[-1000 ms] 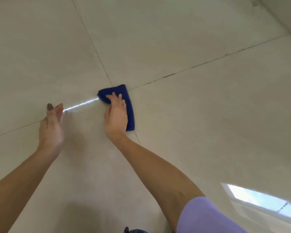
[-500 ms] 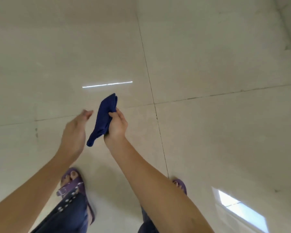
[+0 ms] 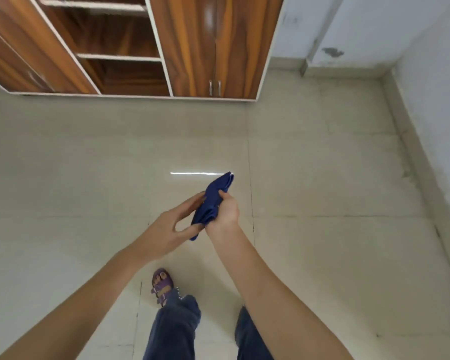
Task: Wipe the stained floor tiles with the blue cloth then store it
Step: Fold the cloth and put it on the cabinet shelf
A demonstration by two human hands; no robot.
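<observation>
The blue cloth is folded and held up in the air above the cream floor tiles. My right hand grips it around its middle, so one end sticks up and the other hangs down. My left hand reaches in from the left and pinches the cloth's lower part between thumb and fingers.
A wooden cabinet stands at the far wall, its left part open with bare shelves and its right doors closed. A white wall with a skirting runs along the right. My sandalled foot and jeans are below.
The cloth was lifted off the floor tile where my right hand was pressing it. I have stood up, the cabinet has come into view, and my left hand has closed in on the cloth.
</observation>
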